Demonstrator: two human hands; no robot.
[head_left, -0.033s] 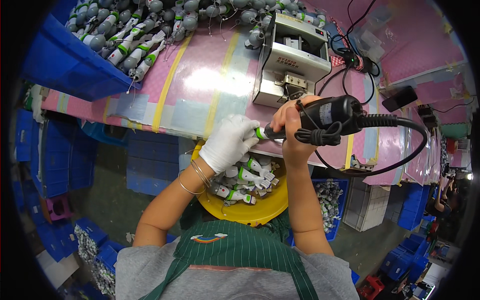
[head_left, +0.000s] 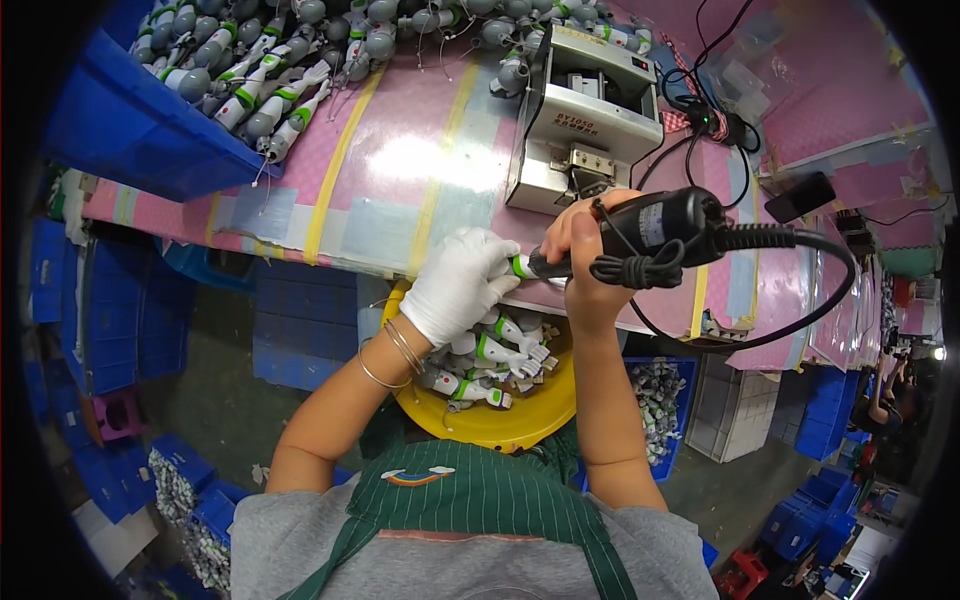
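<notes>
My left hand (head_left: 457, 283), in a white glove, grips a small grey-and-green plastic part (head_left: 519, 266) at the table's near edge. My right hand (head_left: 588, 262) is closed around a black electric screwdriver (head_left: 655, 228) whose tip meets that part. A thick black cable (head_left: 800, 290) loops from the tool to the right. Below my hands a yellow bowl (head_left: 520, 425) rests on my lap with several similar grey-and-green parts (head_left: 485, 355) in it.
A grey metal feeder machine (head_left: 580, 120) stands on the pink table (head_left: 400, 160) just beyond my hands. A blue bin (head_left: 130, 130) at the far left holds many finished parts. Another blue bin of parts (head_left: 655, 400) sits under the table at right.
</notes>
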